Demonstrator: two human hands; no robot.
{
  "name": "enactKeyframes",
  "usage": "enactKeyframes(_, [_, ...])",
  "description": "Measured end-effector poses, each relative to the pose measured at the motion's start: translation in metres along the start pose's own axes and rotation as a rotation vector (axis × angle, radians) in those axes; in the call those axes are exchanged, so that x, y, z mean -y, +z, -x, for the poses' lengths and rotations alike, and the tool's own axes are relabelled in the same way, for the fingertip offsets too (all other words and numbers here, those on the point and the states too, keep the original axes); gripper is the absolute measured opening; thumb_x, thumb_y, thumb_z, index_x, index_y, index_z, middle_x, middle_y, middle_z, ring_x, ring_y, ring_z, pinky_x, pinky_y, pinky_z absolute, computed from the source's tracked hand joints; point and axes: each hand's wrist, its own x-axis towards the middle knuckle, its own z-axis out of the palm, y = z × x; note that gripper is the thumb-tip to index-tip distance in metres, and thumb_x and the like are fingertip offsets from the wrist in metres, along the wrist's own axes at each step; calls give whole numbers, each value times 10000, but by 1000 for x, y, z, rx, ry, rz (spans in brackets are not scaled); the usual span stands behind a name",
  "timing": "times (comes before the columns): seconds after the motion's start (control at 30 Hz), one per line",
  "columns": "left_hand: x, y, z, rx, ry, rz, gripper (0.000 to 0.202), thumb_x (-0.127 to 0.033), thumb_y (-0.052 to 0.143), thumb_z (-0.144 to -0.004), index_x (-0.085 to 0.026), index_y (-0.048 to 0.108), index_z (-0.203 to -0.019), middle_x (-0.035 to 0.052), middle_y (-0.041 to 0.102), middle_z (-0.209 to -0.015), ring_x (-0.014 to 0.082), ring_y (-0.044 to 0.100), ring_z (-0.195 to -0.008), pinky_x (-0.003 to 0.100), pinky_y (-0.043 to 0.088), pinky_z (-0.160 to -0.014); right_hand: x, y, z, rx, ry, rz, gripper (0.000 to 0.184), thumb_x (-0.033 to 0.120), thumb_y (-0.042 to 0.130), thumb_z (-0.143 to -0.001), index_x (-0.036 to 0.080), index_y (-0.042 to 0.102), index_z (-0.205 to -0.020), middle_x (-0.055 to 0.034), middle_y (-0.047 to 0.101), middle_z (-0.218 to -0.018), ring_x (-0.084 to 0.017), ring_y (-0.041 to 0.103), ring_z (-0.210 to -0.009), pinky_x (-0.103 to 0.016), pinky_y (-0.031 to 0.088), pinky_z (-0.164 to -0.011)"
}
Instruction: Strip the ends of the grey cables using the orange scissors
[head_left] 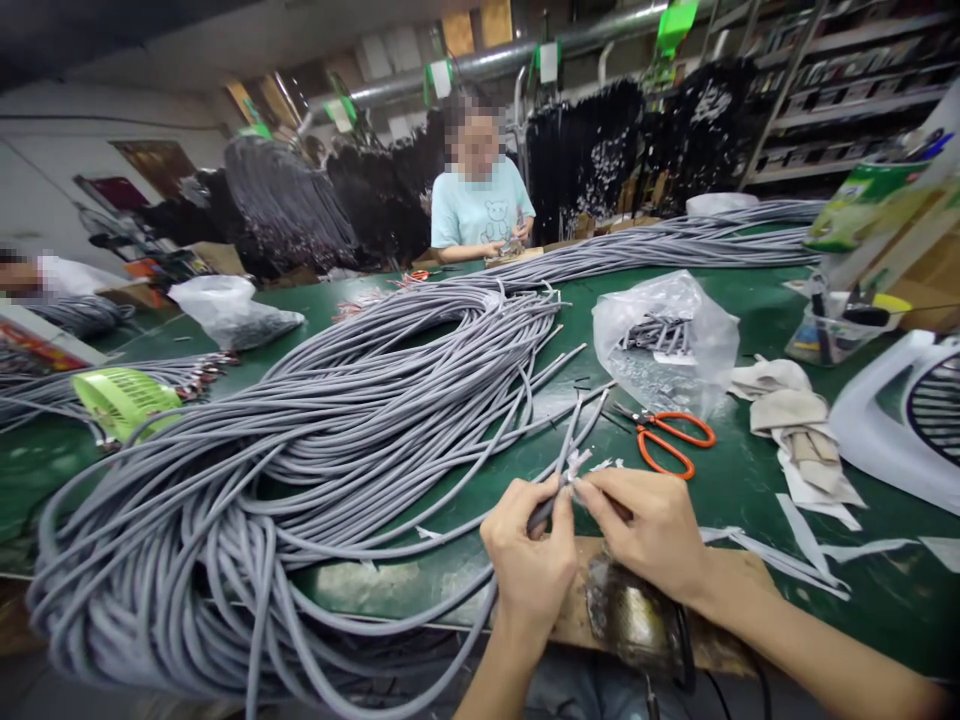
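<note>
cable pile (pixel 300 450) left of scissors (pixel 667 440), bag (pixel 667 335) behind

Two hands (pixel 529 560) (pixel 649 530), one held grey cable (pixel 561 478), two plastic bags (pixel 232 310) (pixel 675 325), one pair of orange scissors (pixel 671 440), one green fan (pixel 124 400).

Left hand (pixel 529 560) and right hand (pixel 649 530) pinch a grey cable (pixel 568 440) end near orange scissors (pixel 667 442).

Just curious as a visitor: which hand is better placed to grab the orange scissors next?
Probably the right hand: the scissors lie just beyond it on its side, while the left hand grips the grey cable.
</note>
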Motion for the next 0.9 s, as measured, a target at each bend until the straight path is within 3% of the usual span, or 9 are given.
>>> enactKeyframes(0.1, [2,-2,2,0,33,-47,82,-161,571,-770,-146,652,-774,20,596,-650,116,548,-578,217,438,-575,2,2,-2,65,86,-27,317,249,441,-873,160,614,-624,13,563,-496,-83,465,-429,-213,324,-476])
enactKeyframes(0.27, [2,-3,2,9,-36,0,95,-187,566,-775,-142,630,-719,17,590,-637,116,542,-568,216,423,-554,3,1,0,-37,-97,34,234,216,479,-845,145,638,-689,-26,628,-596,-106,554,-530,-212,371,-559])
enactKeyframes(0.43, [4,-2,-2,44,-39,-39,116,-206,560,-774,-140,638,-719,15,579,-614,115,524,-539,218,408,-530,6,0,-1,17,47,-20,295,226,429,-869,163,632,-665,-12,596,-542,-100,517,-468,-219,373,-492])
enactKeyframes(0.57, [10,-5,-6,115,-135,-96,154,-207,549,-774,-149,662,-687,27,607,-619,139,558,-577,235,431,-563,20,-2,-2,-21,-85,-63,291,257,410,-869,221,648,-706,-23,626,-613,-125,562,-541,-242,424,-524])
enactKeyframes(0.67, [12,-7,-7,72,-117,-54,152,-225,546,-788,-157,681,-803,43,637,-714,150,587,-653,246,454,-623,20,-8,-5,-61,-102,-67,242,255,436,-859,211,645,-745,-21,640,-650,-126,580,-594,-241,429,-578])
enactKeyframes(0.77, [11,-6,-5,3,-46,8,156,-240,584,-775,-162,671,-879,49,630,-789,144,590,-694,230,456,-623,10,-15,-6,-151,-7,14,179,245,481,-845,175,638,-795,-11,638,-641,-116,570,-564,-230,398,-579])
enactKeyframes(0.9, [9,-3,-2,-78,38,9,136,-210,567,-795,-143,662,-866,29,580,-709,124,551,-624,222,428,-585,-4,-17,-5,-117,100,79,174,279,499,-840,180,632,-787,11,614,-586,-109,542,-510,-223,360,-545])
